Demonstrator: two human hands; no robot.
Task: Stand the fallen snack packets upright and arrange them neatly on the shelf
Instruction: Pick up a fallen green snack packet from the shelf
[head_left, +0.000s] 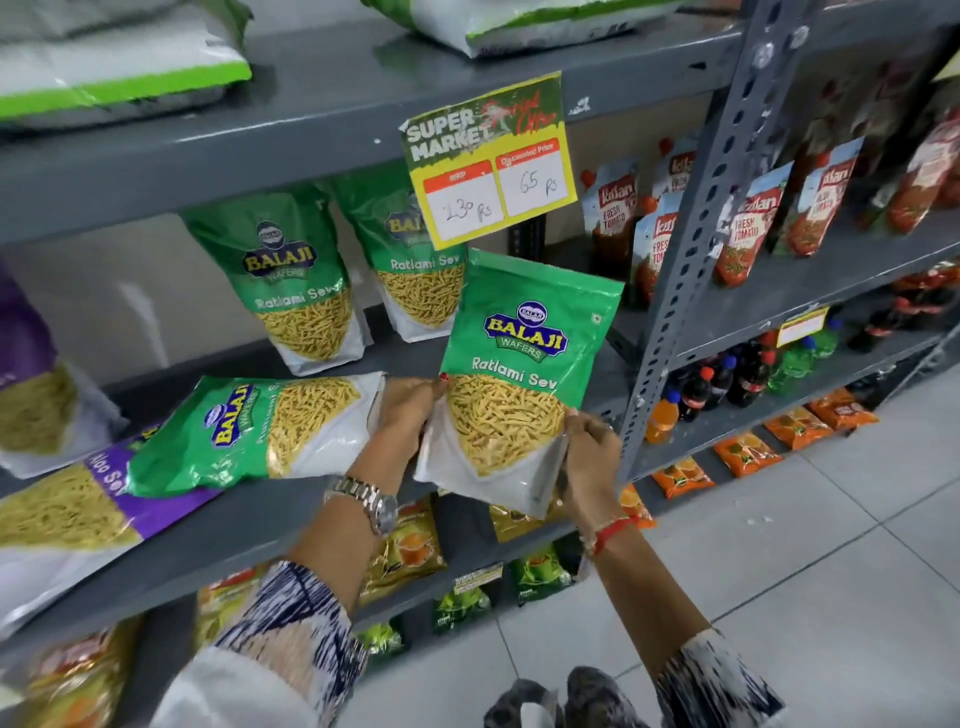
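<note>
grey shelf (249, 535): two green packets (296, 280) stood upright at back, one green packet (249, 431) laid flat on a purple packet (78, 509), also flat.

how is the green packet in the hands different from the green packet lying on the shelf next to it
The held packet is upright, gripped at its lower corners by the left hand and right hand. The fallen packet lies on its side, resting partly on a purple packet. Both are green Ratlami Sev packets.
</note>
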